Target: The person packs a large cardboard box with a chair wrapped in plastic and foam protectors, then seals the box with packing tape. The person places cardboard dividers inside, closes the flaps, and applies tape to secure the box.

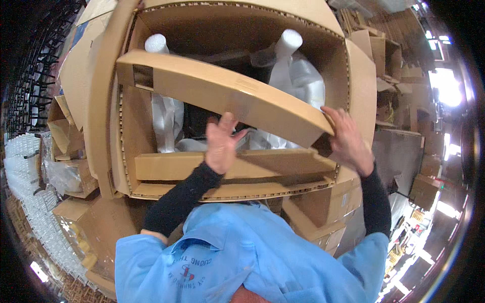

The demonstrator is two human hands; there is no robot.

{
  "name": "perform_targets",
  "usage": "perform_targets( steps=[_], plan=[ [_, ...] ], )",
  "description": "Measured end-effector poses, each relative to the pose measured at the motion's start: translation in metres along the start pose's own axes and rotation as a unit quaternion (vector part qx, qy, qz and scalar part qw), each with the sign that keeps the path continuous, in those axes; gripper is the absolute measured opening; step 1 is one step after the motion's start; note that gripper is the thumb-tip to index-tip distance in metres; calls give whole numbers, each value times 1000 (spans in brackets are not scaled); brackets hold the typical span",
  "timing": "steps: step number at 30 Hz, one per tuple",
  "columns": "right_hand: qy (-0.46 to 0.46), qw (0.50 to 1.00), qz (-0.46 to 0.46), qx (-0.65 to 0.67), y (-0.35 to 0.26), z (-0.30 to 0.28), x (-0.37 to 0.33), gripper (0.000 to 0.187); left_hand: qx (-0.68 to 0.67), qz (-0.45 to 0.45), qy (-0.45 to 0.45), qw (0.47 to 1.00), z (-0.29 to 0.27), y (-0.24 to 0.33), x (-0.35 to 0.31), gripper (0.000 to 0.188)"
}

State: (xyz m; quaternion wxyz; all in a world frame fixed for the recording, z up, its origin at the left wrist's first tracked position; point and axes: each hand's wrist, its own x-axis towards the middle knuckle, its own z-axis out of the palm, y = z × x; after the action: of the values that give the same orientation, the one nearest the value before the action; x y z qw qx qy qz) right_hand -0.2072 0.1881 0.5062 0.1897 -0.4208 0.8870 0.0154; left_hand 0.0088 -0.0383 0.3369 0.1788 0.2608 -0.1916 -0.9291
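Here, one of two long tan cardboard boxes (217, 86) slants across one brown corrugated carton (227, 28); the right hand (349, 140) is clamped on its end, the left hand (221, 144) beside it, fingers spread.

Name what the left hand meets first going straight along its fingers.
Probably the slanted long cardboard piece: the left hand appears right at its near side, perhaps already touching; depth is unclear.

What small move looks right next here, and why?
Probably turn the long, narrow brown cardboard piece square with the large open brown corrugated carton: held at its right end by the right hand, it slants across the opening, whereas a similar long brown cardboard strip lies straight along the near wall.
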Motion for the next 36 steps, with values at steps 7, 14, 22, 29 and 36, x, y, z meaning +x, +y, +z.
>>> perform_targets(
  steps=[7,14,22,29,36],
  plan=[
    [104,975,-50,187,-16,14,-31,105,-93,84,16,992,99,-14,75,93],
    [-249,824,2,510,23,-6,20,125,-15,155,-153,976,131,-32,54,102],
    [102,779,-71,615,188,-8,127,93,452,249,-142,845,124,-64,218,99],
    [146,771,-168,597,170,7,264,98,560,336,-107,749,107,-113,338,80],
    [116,839,-170,503,130,20,300,83,587,413,-73,693,97,-130,347,62]
  ],
)
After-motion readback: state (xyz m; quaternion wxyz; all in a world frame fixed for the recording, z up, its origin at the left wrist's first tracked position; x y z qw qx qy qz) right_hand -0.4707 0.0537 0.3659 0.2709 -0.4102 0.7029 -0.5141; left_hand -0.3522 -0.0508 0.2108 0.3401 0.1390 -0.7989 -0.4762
